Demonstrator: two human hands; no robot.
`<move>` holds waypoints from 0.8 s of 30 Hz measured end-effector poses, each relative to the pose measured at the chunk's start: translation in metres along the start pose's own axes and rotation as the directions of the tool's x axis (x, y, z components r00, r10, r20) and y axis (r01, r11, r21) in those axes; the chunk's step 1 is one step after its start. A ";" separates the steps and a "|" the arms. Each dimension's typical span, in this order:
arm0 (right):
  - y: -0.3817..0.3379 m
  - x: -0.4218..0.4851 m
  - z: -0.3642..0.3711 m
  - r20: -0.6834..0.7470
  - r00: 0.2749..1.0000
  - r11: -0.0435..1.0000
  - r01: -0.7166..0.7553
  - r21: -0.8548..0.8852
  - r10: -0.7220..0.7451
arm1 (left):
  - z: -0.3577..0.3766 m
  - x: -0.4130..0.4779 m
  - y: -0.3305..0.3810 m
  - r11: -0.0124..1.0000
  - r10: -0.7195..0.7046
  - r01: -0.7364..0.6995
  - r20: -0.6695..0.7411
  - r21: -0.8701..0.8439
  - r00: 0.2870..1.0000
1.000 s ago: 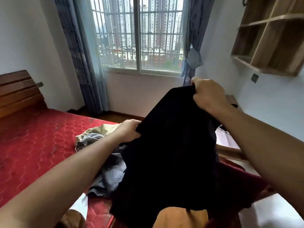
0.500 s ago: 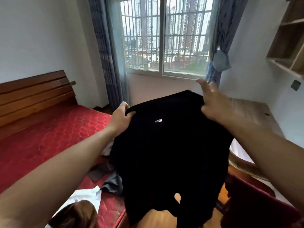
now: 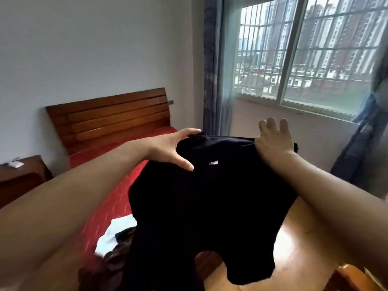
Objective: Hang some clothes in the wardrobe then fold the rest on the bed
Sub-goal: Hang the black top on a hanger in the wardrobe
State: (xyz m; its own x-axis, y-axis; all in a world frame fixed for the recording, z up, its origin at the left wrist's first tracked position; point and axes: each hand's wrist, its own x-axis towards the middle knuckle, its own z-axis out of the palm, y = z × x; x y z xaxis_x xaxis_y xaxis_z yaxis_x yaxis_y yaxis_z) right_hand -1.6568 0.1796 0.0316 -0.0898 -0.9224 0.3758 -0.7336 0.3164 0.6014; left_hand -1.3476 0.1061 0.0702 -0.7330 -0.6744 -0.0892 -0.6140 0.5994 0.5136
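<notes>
Black garment (image 3: pixel 210 206): hangs in mid-air at the centre, top edge uppermost and stretched between both hands. Two short legs dangle below, so it is probably a pair of shorts. A small white label (image 3: pixel 213 163) shows just under the top edge.
Left grip (image 3: pixel 170 147): open and spread at the garment's left corner. The thumb lies straight across the front and the fingers run straight along the top edge, so the cloth sits in the fork rather than in a pinch.
Right grip (image 3: pixel 273 145): rests on the right corner with the fingers straight and fanned above the edge. The thumb is hidden, so I cannot tell whether it clamps the cloth.
Below: the right edge of the bed (image 3: pixel 117 198) on the left, bare wooden floor (image 3: pixel 294 248) on the right, and a white piece (image 3: pixel 117 227) and brownish clothes (image 3: pixel 113 259) on the near mattress.
Main risk: a corner slips, since neither hand shows a firm hold. The garment would then swing down from the other corner.
Consequence: it drops to the floor, or crumples onto the near pile and has to be sorted out again.
Second risk: a skewed fold if it is laid down with its legs hanging unevenly.
Wardrobe: not in view, so a turn towards it with this loose hold would add to the slip risk.
</notes>
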 end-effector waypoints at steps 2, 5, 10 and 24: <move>-0.022 0.010 -0.010 0.043 0.999 0.996 0.008 0.094 -0.012 | 0.003 -0.021 -0.014 0.984 -0.134 0.126 0.066 0.123 0.989; -0.060 0.020 -0.028 -0.027 0.995 0.943 0.098 0.318 -0.094 | 0.016 -0.055 -0.044 0.885 -0.348 0.357 -0.086 0.298 0.934; -0.119 0.031 -0.074 -0.198 0.954 0.771 0.299 0.562 -0.225 | 0.024 -0.129 -0.085 0.637 -0.483 0.688 -0.516 0.347 0.707; -0.251 0.022 -0.246 -0.522 0.644 0.379 0.759 0.529 -0.560 | 0.057 -0.409 -0.161 0.516 -0.573 0.851 -0.776 -0.093 0.263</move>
State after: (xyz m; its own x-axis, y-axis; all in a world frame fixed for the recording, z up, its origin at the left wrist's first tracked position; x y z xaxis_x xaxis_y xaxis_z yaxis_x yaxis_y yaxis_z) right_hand -1.3090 0.1345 0.0625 0.7046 -0.6550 0.2731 -0.7027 -0.6976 0.1397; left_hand -0.9655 0.3102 -0.0248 0.3864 -0.8554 0.3449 -0.9139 -0.3047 0.2682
